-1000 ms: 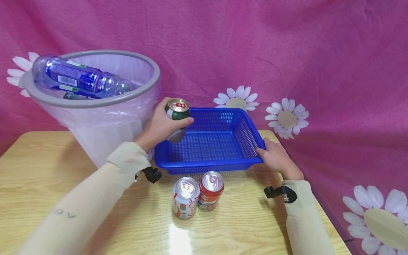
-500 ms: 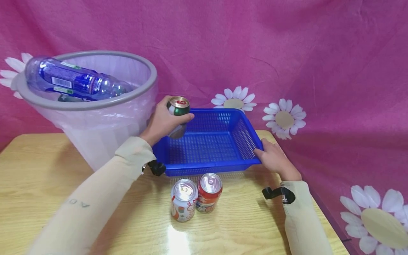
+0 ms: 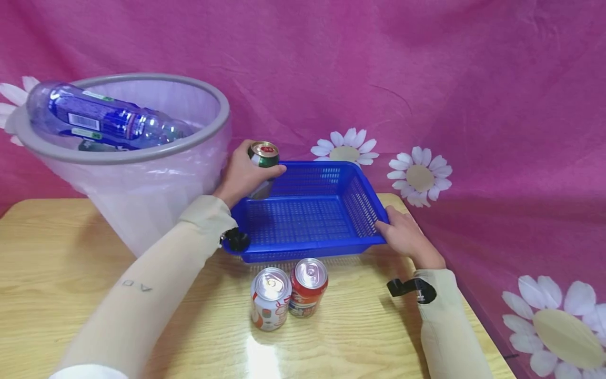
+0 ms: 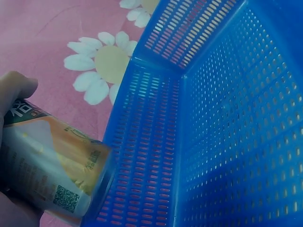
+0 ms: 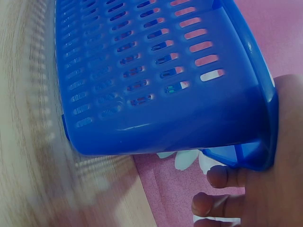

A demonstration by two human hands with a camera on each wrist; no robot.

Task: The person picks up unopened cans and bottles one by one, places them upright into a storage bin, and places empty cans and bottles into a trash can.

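My left hand (image 3: 243,171) grips an upright drink can (image 3: 265,158) with a green top band and a silver-grey body. It is over the back left part of the blue plastic basket (image 3: 303,246). In the left wrist view the can (image 4: 52,161) shows an orange and grey side with a QR code, its lower end close to the basket's slotted wall (image 4: 147,156). My right hand (image 3: 406,234) holds the basket's right rim near the front corner, thumb on the inner side. Seen from the right wrist, several fingertips (image 5: 202,204) show below the rim.
A white-and-red can (image 3: 271,300) and a red can (image 3: 309,288) stand side by side before the basket. To the left is a lined bin (image 3: 156,179) with a grey rim and a blue-labelled plastic bottle (image 3: 104,116) in it. Pink flowered cloth (image 3: 303,68) hangs behind the wooden table (image 3: 360,326).
My left hand has moved slightly toward the back with the can, and its forearm has swung right. My right hand stays on the basket rim. The head view has shifted slightly.
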